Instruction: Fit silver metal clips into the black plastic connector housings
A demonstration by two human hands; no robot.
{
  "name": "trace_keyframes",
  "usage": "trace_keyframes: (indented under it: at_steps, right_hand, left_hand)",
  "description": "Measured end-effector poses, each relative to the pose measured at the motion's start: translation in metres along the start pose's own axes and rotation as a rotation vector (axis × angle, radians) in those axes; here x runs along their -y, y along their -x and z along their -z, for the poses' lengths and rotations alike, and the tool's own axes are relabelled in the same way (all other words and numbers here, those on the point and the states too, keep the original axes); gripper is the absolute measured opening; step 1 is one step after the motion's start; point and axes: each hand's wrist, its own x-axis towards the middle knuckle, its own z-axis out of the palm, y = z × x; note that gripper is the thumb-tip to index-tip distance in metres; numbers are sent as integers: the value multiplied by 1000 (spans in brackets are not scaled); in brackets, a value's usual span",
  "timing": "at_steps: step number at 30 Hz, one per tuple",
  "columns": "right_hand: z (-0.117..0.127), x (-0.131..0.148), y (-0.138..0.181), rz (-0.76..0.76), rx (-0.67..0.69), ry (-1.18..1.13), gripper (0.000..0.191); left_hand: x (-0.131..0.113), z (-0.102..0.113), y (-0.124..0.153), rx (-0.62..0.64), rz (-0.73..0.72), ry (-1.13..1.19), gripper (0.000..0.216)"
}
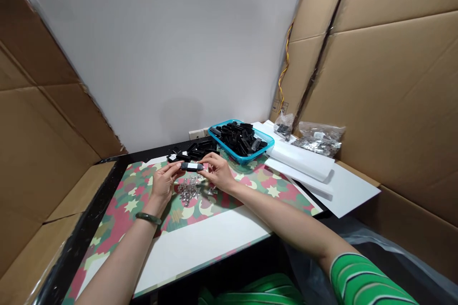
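Observation:
Between my two hands is a small black plastic piece (192, 167) with a white patch on its upper face; its exact kind is not clear. My left hand (164, 182) pinches its left end, and my right hand (217, 171) grips the right end with thumb and finger. Just below the piece, a heap of small shiny silvery parts (189, 190) lies on the camouflage-patterned sheet (157, 205). Behind my hands several similar black pieces (196, 149) are piled on the table.
A blue plastic basket (240, 158) full of black pieces stands at the back. To its right are rolled white sheets (304, 162), a small clear bag (284, 126) and a larger bag of silvery parts (318, 139). Cardboard panels (390, 71) rise at both sides.

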Motion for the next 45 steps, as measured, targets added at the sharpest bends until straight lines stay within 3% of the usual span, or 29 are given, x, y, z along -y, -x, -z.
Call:
trace_keyframes:
  at_steps: [7, 12, 14, 17, 21, 31, 37, 39, 41, 45]
  right_hand:
    - [12, 6, -13, 61, -88, 193, 20]
    - [73, 6, -46, -53, -390, 447, 37]
    - [98, 1, -53, -197, -450, 700, 37]
    - [117, -11, -47, -385, -263, 974, 31]
    - [114, -26, -33, -372, -1, 1183, 43]
    - [128, -61, -75, -504, 171, 1250, 47]
    - [122, -63, -83, -483, 174, 1223, 52]
    - [117, -56, -82, -404, 142, 1200, 54]
    - [108, -48, -79, -224, 144, 1147, 52]
    - [90, -39, -73, 86, 435, 1092, 46]
  left_hand:
    - [3, 4, 0, 25, -2, -38, 41]
    - [10, 10, -3, 47, -38, -162, 41]
    - [14, 11, -4, 49, -30, -208, 43]
    - [17, 11, -2, 49, -22, -254, 45]
    - [17, 7, 1, 66, -25, -247, 47]
    - [16, 5, 2, 108, -42, -330, 47]
    - [19, 7, 0, 122, -60, -343, 45]
    - [21, 7, 0, 128, -72, -354, 43]
    - [20, 7, 1, 134, -81, -361, 42]
    - [17, 5, 4, 131, -77, -382, 39]
